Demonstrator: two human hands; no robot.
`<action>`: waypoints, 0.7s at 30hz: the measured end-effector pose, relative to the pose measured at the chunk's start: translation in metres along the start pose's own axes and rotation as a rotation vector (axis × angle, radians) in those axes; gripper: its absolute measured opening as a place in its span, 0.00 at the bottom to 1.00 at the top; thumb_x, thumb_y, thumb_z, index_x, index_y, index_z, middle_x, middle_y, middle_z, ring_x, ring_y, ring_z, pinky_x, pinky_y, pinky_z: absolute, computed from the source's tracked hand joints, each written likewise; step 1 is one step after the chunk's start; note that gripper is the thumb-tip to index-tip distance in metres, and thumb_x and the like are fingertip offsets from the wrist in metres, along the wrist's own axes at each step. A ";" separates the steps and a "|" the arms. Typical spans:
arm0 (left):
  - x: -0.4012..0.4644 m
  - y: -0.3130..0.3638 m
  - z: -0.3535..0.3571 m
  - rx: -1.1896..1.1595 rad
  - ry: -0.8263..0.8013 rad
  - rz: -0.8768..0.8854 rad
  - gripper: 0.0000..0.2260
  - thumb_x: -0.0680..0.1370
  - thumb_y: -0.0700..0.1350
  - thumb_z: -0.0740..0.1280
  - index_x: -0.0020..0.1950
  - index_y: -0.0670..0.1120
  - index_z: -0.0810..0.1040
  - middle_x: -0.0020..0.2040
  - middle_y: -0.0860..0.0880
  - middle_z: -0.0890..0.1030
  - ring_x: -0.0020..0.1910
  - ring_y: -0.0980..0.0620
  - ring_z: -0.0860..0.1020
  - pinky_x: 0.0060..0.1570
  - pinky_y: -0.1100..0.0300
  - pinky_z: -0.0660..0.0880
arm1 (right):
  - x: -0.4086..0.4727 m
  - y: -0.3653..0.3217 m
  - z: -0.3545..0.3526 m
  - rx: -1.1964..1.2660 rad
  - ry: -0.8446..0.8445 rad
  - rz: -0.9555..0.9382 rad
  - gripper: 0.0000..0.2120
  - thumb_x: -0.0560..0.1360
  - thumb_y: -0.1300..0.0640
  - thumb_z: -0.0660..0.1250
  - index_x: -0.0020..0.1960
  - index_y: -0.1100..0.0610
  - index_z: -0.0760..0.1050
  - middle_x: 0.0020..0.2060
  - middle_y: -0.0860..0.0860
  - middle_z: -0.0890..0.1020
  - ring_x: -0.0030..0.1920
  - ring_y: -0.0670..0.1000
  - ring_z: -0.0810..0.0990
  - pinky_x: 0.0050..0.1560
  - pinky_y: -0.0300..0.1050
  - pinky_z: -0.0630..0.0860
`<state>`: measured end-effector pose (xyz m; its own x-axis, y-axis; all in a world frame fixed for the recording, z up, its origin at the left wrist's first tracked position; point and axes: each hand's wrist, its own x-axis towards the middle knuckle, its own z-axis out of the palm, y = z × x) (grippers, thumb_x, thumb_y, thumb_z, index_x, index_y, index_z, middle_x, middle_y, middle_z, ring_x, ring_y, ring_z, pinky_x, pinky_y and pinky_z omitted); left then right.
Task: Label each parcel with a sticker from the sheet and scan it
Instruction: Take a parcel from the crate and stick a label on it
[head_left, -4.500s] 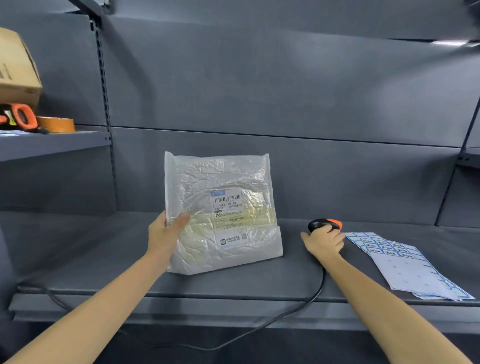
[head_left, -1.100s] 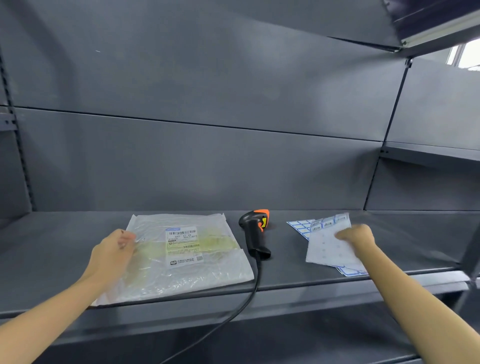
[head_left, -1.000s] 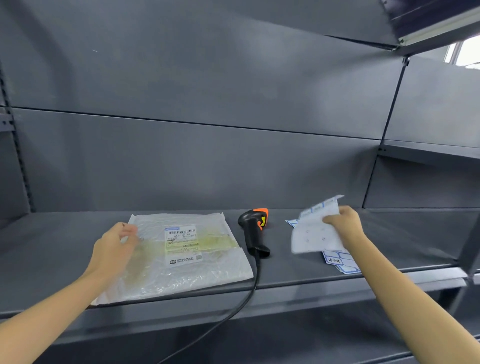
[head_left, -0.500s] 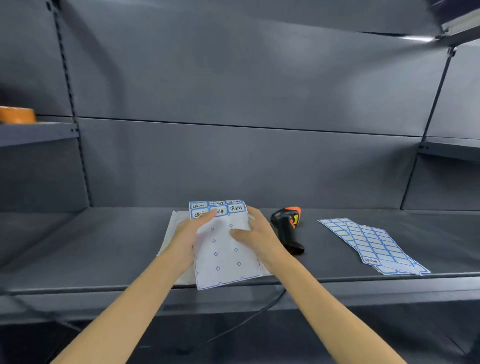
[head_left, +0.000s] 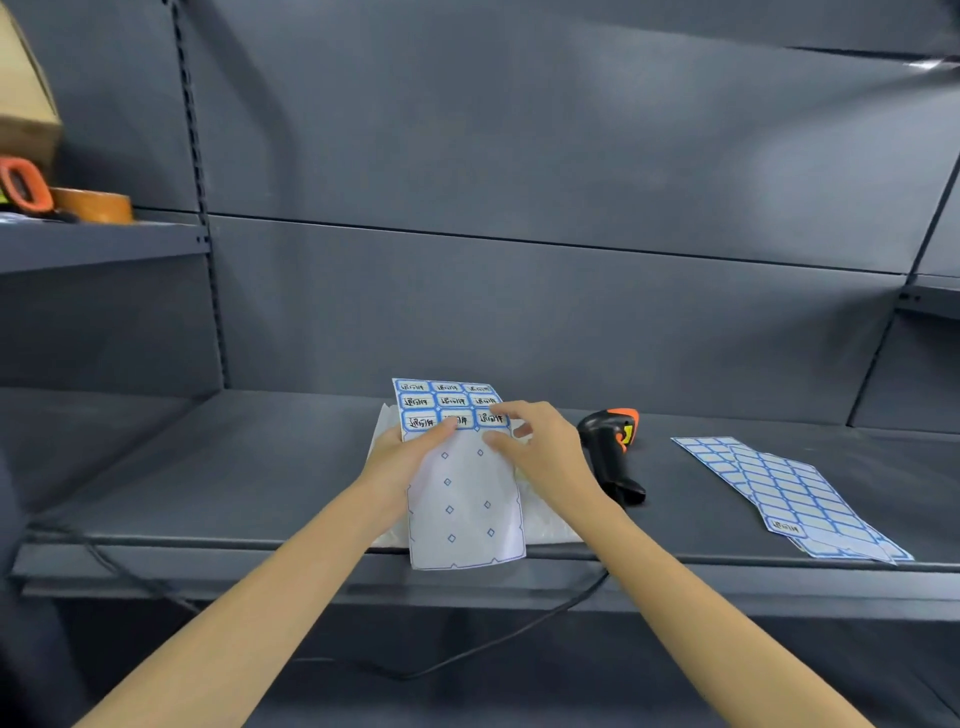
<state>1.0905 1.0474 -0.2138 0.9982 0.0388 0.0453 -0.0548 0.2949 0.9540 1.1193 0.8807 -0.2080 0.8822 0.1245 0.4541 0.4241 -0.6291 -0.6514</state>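
Observation:
A sticker sheet (head_left: 462, 499) with blue-framed written stickers along its top rows lies over the clear plastic parcel (head_left: 545, 525), hiding most of it, on the grey shelf (head_left: 208, 467). My left hand (head_left: 402, 457) holds the sheet at its left side, thumb on the lowest row of stickers. My right hand (head_left: 540, 447) has its index finger and thumb at the rightmost sticker of that row; whether they pinch it I cannot tell. The black and orange barcode scanner (head_left: 610, 449) lies just right of my right hand.
More sticker sheets (head_left: 789, 493) lie at the right of the shelf. The scanner's cable (head_left: 519, 629) hangs over the front edge. On the upper left shelf stand a cardboard box (head_left: 26, 104), an orange tape roll (head_left: 93, 205) and an orange-handled tool (head_left: 21, 184).
My right hand picked a sticker sheet off the pile and brought it over the parcel. My left hand took hold of it. The right fingers have moved up to the sticker row.

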 end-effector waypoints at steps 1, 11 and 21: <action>0.000 -0.001 0.000 0.001 0.002 0.000 0.10 0.77 0.41 0.69 0.58 0.45 0.80 0.56 0.44 0.83 0.56 0.43 0.80 0.60 0.47 0.75 | 0.001 0.001 0.001 0.008 0.012 -0.007 0.14 0.75 0.51 0.69 0.61 0.47 0.77 0.55 0.47 0.76 0.45 0.40 0.72 0.42 0.24 0.65; 0.004 -0.004 -0.006 0.062 0.008 0.012 0.12 0.77 0.42 0.69 0.60 0.45 0.79 0.55 0.47 0.83 0.55 0.46 0.81 0.58 0.51 0.76 | 0.002 0.006 0.008 0.010 0.144 -0.082 0.06 0.75 0.52 0.70 0.49 0.51 0.83 0.46 0.42 0.74 0.51 0.42 0.69 0.47 0.20 0.61; 0.008 -0.007 -0.020 0.030 0.102 0.026 0.10 0.77 0.41 0.69 0.58 0.47 0.79 0.53 0.49 0.84 0.52 0.49 0.82 0.54 0.52 0.77 | 0.000 0.010 -0.002 1.137 0.069 0.521 0.04 0.76 0.60 0.68 0.48 0.60 0.79 0.39 0.51 0.80 0.39 0.49 0.78 0.41 0.38 0.74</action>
<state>1.0989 1.0652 -0.2263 0.9888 0.1435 0.0408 -0.0779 0.2640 0.9614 1.1233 0.8731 -0.2134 1.0000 -0.0016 -0.0068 -0.0054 0.4302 -0.9027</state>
